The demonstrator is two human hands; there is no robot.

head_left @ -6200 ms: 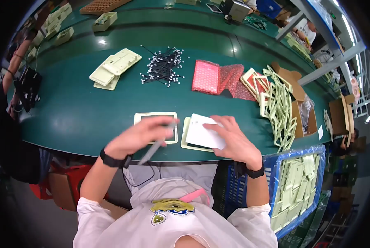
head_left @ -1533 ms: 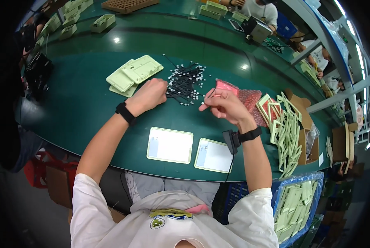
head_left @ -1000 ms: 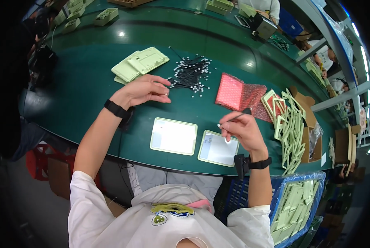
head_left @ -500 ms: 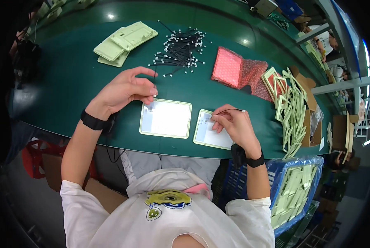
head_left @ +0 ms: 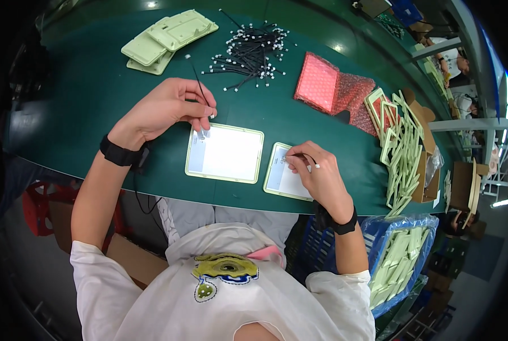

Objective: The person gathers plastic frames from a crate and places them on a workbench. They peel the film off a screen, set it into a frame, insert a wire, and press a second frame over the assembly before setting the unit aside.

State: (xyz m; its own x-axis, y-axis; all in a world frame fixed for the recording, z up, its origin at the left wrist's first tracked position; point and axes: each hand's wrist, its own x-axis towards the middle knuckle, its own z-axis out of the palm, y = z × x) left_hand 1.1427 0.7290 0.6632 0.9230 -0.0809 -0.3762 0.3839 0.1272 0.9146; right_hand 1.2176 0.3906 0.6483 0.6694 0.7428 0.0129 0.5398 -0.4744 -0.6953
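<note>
Panels [head_left: 231, 156] sit nearer than a second ago to the left hand [head_left: 180, 108] and right hand [head_left: 323, 176], so close work seems under way: one lies just bodyward of the left, the other panel [head_left: 286, 183] partly beneath the right. Left pinches one black cable [head_left: 199, 84], right a second cable [head_left: 312, 159].

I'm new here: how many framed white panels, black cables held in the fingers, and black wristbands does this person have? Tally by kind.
White panels: 2
Held cables: 2
Wristbands: 2
Total: 6
</note>
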